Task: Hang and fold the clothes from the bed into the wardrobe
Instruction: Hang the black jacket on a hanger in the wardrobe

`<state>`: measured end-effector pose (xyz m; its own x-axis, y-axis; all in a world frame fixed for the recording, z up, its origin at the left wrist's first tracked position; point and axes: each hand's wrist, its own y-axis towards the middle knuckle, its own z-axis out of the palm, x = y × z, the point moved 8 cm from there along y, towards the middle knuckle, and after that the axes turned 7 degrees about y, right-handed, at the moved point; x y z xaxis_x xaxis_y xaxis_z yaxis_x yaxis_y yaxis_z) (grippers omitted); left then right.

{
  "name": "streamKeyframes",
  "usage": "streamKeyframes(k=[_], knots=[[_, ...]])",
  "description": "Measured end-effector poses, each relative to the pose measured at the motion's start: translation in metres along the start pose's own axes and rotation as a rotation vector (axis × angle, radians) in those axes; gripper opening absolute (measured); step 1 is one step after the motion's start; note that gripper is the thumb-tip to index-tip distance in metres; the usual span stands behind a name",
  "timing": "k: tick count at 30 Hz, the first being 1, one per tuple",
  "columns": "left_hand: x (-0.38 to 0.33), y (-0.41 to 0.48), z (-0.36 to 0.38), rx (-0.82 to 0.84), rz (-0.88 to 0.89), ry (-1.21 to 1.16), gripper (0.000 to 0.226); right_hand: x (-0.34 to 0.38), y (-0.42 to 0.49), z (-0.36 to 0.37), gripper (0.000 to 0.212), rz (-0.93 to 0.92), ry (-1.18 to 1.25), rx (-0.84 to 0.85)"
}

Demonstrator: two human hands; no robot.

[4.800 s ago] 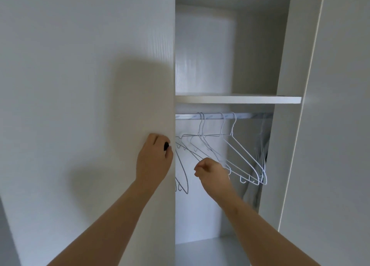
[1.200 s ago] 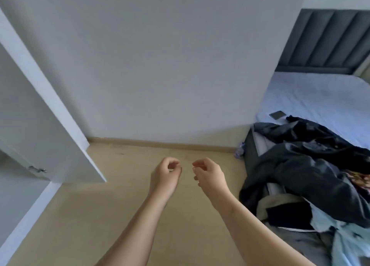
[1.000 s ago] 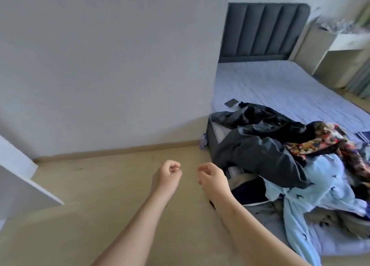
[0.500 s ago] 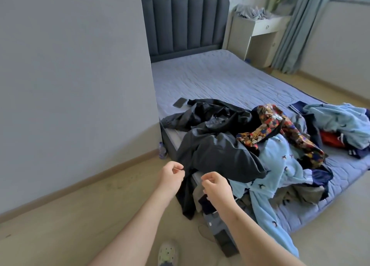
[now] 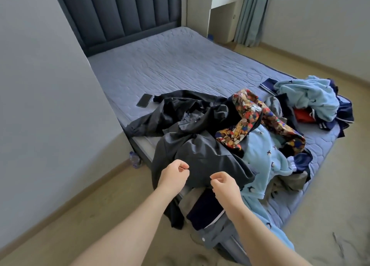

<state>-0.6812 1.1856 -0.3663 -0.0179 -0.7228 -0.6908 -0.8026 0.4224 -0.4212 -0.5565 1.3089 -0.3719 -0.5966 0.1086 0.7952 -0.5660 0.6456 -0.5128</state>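
left hand and right hand: fingers curled inward, grasping nothing. the dark grey jacket lies just beyond the fingertips, draped over the bed corner, with a light blue fleece garment to the right of the fingers. half a second earlier the left hand was over bare floor; the curl is unchanged.
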Motion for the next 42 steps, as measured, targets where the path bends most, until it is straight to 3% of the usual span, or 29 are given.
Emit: streamKeyframes(k=[12, 17, 21, 23, 26, 27, 28, 30, 34, 38, 40, 42], knots=[[-0.040, 0.115, 0.090, 0.105, -0.032, 0.207, 0.022, -0.023, 0.144, -0.062, 0.039, 0.092, -0.240, -0.003], [-0.044, 0.158, 0.140, 0.174, 0.075, 0.506, 0.052, -0.049, 0.201, -0.076, 0.065, 0.152, -0.456, 0.017], [-0.035, 0.182, 0.171, 0.316, 0.034, 0.663, 0.078, -0.073, 0.231, -0.072, 0.076, 0.197, -0.494, 0.055], [-0.027, 0.192, 0.182, 0.367, -0.008, 0.667, 0.085, -0.087, 0.242, -0.067, 0.068, 0.244, -0.547, 0.085], [-0.015, 0.197, 0.193, 0.437, -0.039, 0.613, 0.088, -0.098, 0.252, -0.057, 0.025, 0.238, -0.630, 0.115], [-0.012, 0.197, 0.194, 0.453, -0.040, 0.604, 0.088, -0.097, 0.253, -0.054, 0.010, 0.221, -0.617, 0.109], [-0.010, 0.196, 0.194, 0.462, -0.035, 0.598, 0.090, -0.095, 0.254, -0.052, 0.008, 0.194, -0.590, 0.106], [-0.007, 0.191, 0.191, 0.473, -0.018, 0.568, 0.093, -0.085, 0.251, -0.048, 0.017, 0.131, -0.539, 0.107], [-0.015, 0.184, 0.179, 0.487, 0.042, 0.493, 0.108, -0.044, 0.244, -0.045, 0.014, 0.029, -0.241, 0.087], [-0.036, 0.180, 0.145, 0.377, 0.093, 0.422, 0.118, 0.028, 0.230, -0.028, 0.016, -0.121, -0.031, 0.145], [-0.049, 0.178, 0.118, 0.285, 0.128, 0.355, 0.111, 0.066, 0.217, -0.021, 0.016, -0.221, 0.003, 0.175], [-0.066, 0.174, 0.089, 0.185, 0.186, 0.252, 0.086, 0.100, 0.201, -0.017, 0.019, -0.293, 0.046, 0.187]])
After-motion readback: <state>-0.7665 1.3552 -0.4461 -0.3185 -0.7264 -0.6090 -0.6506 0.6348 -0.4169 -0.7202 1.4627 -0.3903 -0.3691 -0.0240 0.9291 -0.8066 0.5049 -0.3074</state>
